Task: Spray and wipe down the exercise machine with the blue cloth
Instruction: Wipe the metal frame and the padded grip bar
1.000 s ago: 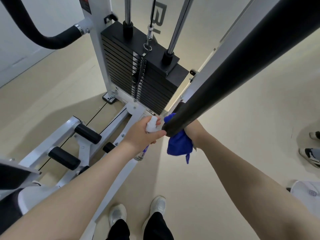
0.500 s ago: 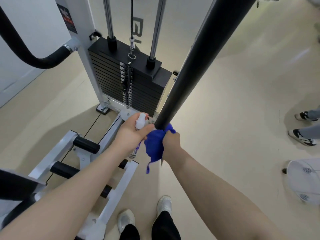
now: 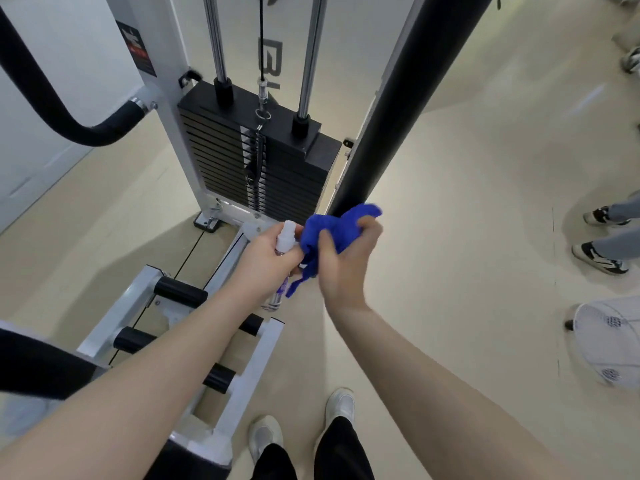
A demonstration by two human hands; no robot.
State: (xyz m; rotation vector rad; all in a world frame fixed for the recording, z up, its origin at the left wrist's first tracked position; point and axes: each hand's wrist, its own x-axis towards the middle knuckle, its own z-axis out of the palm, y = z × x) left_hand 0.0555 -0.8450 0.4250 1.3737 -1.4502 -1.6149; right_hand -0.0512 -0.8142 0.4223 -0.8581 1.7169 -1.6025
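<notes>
The right hand point(image 3: 346, 258) gripped the bunched blue cloth point(image 3: 337, 226) just below the end of the thick black padded bar point(image 3: 398, 109). Beside it, the left hand point(image 3: 266, 258) held a small clear spray bottle with a white nozzle point(image 3: 285, 237), in front of the black weight stack point(image 3: 256, 161).

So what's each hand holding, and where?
Left hand grips the spray bottle around its upper body; right hand holds the bunched cloth.
</notes>
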